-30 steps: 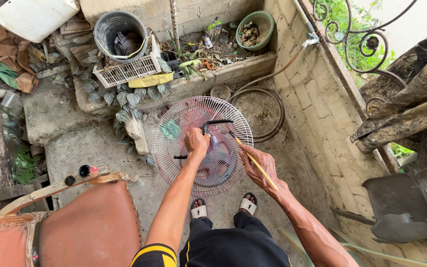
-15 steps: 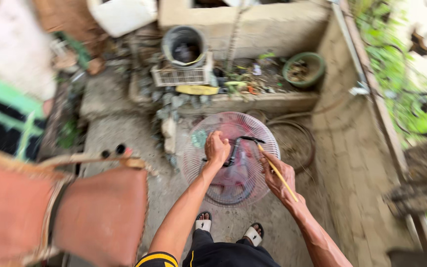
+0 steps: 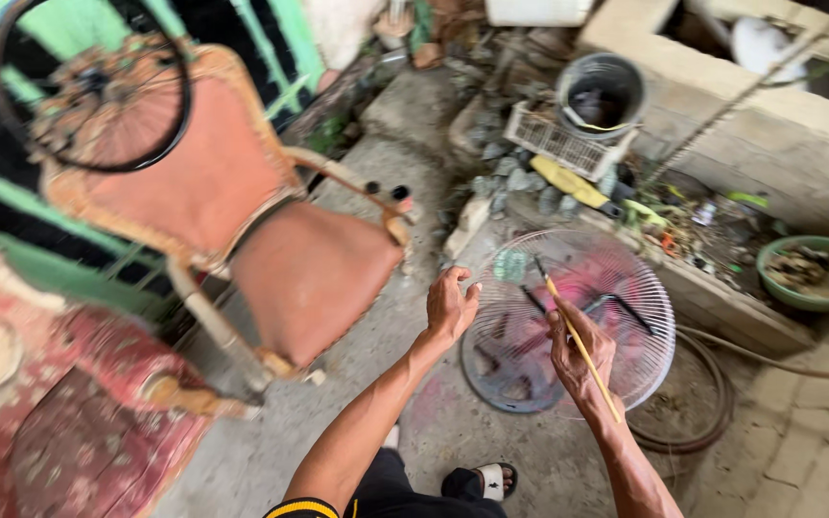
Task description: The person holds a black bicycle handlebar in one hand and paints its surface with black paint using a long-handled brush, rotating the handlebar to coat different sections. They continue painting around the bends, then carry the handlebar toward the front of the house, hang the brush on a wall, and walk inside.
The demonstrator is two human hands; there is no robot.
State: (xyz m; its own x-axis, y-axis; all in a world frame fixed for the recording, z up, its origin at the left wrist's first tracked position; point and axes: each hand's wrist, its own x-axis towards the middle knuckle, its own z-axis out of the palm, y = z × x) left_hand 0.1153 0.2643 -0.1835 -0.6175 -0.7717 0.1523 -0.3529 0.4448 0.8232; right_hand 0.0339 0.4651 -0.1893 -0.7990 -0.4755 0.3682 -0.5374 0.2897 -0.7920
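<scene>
**Brush in one hand, fan grille under both**

Head view: the right hand (image 3: 580, 353) is closed around a thin yellow-handled brush (image 3: 578, 341), which runs from above the knuckles down past the wrist. Its tip points up over the round wire fan grille (image 3: 626, 288). The grille lies on the concrete ground in front of the person's sandalled feet, with a pink fan blade showing through the wires. The left hand (image 3: 451, 305) hovers at the grille's left edge with fingers loosely spread, gripping nothing.

To work the brush well here, it seems best to steady the grille's rim with the free hand and draw the bristles along the wires rather than across them, so the light cage does not skid.

Beside the person stands a worn orange chair (image 3: 290, 259). A grey bucket (image 3: 599, 96) and a green bowl (image 3: 813, 273) sit on the rubble ledge beyond.

The frame is blurred. The brush's bristles cannot be made out, nor whether the left fingertips touch the wire. A dark ring under the grille is half hidden.
</scene>
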